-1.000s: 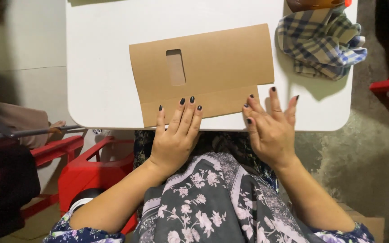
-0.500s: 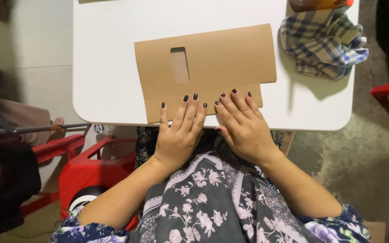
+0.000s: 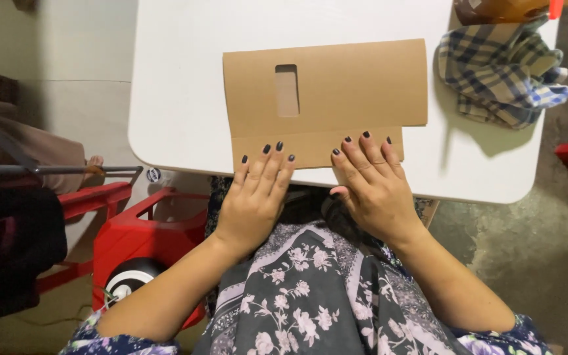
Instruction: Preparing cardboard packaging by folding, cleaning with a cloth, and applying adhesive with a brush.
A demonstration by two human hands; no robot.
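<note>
Both flat hands (image 3: 317, 187) on brown cardboard sheet (image 3: 326, 98)

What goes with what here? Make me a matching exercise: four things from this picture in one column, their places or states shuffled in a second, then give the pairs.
Things:
1. cardboard sheet
2. checked cloth
3. left hand
4. red plastic stool

Places or states:
A. bunched up at the table's far right corner
B. on the floor, left of the person's knees
C. lying flat, with a rectangular cut-out window
D. fingers spread flat on the left part of the folded strip

Pairs: 1-C, 2-A, 3-D, 4-B
</note>
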